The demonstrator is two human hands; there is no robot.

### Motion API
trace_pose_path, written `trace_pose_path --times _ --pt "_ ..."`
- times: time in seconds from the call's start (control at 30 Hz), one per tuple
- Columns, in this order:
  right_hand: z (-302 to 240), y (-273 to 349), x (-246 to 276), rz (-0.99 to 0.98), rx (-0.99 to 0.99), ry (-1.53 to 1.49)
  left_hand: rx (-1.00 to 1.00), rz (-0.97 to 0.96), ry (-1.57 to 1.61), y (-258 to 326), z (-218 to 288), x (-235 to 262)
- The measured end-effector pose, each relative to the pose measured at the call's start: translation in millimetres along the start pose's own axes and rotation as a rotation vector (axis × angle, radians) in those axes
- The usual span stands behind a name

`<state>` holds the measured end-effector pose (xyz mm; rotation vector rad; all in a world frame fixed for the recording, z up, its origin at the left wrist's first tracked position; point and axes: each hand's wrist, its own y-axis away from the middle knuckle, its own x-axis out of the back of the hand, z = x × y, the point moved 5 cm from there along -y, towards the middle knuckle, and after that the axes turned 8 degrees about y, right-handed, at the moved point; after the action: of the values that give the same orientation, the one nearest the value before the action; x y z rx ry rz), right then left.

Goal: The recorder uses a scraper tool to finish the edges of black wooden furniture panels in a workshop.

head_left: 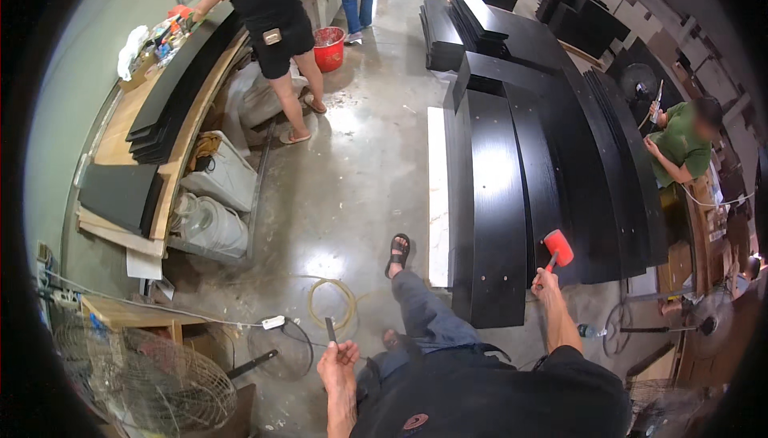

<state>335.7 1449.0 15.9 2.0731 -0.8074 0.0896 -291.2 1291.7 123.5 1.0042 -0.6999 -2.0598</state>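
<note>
My right hand (546, 284) grips the handle of a red-headed mallet (559, 248), raised over the right side near the black boards. Low in the middle, my left hand (339, 362) is turned palm up, its fingers curled round a narrow dark flat strip (330, 330) that sticks up past them; its exact kind is too small to tell. Long glossy black panels (496, 198) lie stacked side by side just ahead of the mallet. Several small holes or dots show on their faces.
Bench on the left (120, 142) carries black boards. A person in black stands beside it near a red bucket (328, 48); a person in green works at far right. A coiled yellow hose (332, 304), a power strip (273, 323) and a caged fan (148, 382) are nearby.
</note>
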Motion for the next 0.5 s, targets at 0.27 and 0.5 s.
trace_pose_path --times 0.27,0.5 --pt "-18 -31 -71 0.132 -0.144 -0.316 0.021 0.017 -0.061 -129 13 -163" --pt "-78 -58 -103 0.238 -0.276 -0.359 0.145 -0.099 -0.219 -210 3 -343"
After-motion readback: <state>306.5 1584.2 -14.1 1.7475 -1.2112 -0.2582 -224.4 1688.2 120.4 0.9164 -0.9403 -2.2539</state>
